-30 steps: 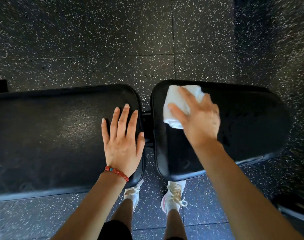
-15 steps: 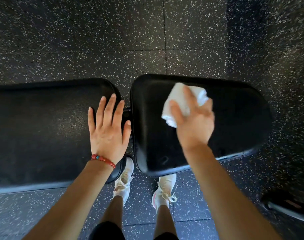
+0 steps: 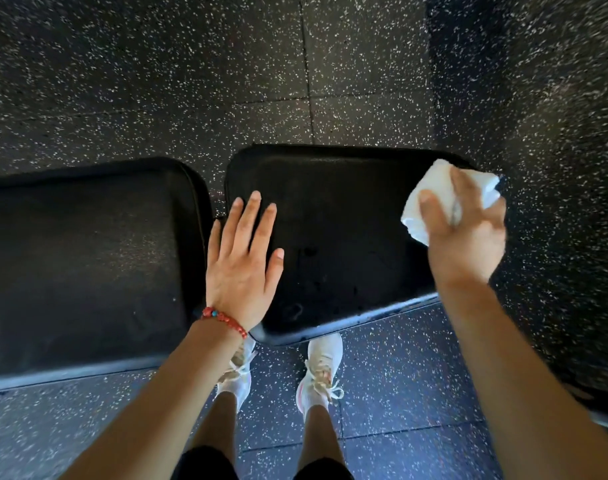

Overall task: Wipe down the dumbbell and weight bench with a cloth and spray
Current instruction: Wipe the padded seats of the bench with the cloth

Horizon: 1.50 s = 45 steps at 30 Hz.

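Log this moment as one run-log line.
step: wiping seat pad | right hand: grips white cloth at pad's far right edge | left hand: flat on pad

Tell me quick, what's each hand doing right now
Left hand: open, fingers straight, flat on the seat pad.
Right hand: gripping the white cloth at the pad's far right end.

Black pads, white cloth, speckled floor

The cloth [image 3: 416, 213] under the right hand's fingers [image 3: 430, 206] is showing plain white; the bench pad [image 3: 347, 237] beyond the left fingertips [image 3: 254, 202] is reading solid black (faintly glossy); the bracelet [image 3: 226, 320] is showing red beads with one blue, and the floor [image 3: 157, 81] is lying black with white flecks.
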Tool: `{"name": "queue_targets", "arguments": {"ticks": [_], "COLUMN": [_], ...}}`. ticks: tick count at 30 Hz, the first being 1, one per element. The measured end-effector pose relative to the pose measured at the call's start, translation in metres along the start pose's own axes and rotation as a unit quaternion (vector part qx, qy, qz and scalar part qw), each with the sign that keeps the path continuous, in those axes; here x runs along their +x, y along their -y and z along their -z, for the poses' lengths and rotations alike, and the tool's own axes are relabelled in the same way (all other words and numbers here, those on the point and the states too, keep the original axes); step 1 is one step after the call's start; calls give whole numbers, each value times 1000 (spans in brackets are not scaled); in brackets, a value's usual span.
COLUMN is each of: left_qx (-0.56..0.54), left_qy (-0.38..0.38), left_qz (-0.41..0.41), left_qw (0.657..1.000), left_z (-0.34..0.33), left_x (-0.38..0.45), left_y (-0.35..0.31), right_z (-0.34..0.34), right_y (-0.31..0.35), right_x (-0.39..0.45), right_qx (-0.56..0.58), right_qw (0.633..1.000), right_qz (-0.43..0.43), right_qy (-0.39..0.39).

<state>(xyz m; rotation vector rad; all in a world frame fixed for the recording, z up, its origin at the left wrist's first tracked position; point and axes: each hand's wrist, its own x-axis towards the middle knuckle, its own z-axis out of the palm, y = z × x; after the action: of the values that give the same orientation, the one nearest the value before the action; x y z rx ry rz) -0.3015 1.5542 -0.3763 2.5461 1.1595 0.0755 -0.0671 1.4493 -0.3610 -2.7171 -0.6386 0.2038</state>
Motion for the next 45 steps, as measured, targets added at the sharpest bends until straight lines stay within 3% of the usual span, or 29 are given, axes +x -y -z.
{"name": "queue_targets", "arguments": {"ticks": [4,9,11,12,15,20,22,26,31,38,45], "left_qx": [13,27,36,39,40,27,24,37,56,54,53], "left_qy": [-5,-9,-6,-4,-8,-48,-62,-68,-50,-59,-29], "left_qz": [-12,-14,-15,-17,-24,-9,0,23,27,13,26], "left_qw": [1000,1000,999,999,999,998,998,997,997,997,998], "left_z": [-3,-4,-2,-1,3,16,22,26,22,15,22], "left_x": [-1,-1,0,0,0,-15,-23,-38,-49,-51,-49], "left_y": [3,2,2,2,2,12,20,43,69,78,71], "right_z": [-15,-14,-9,-6,7,3,-6,-24,-29,-47,-35], "right_y": [29,53,37,25,-12,-10,8,57,70,112,83], "right_x": [-40,-80,-67,-57,-36,-54,-83,-151,-150,-94,-188], "right_qx": [15,13,-20,-28,-28,14,11,-4,2,42,0], "right_qw": [999,976,966,973,998,999,999,988,977,991,983], "right_qz": [-5,214,253,227,41,-35,-13,145,208,123,178], "right_qy": [36,50,45,46,41,13,37,58,54,30,47]}}
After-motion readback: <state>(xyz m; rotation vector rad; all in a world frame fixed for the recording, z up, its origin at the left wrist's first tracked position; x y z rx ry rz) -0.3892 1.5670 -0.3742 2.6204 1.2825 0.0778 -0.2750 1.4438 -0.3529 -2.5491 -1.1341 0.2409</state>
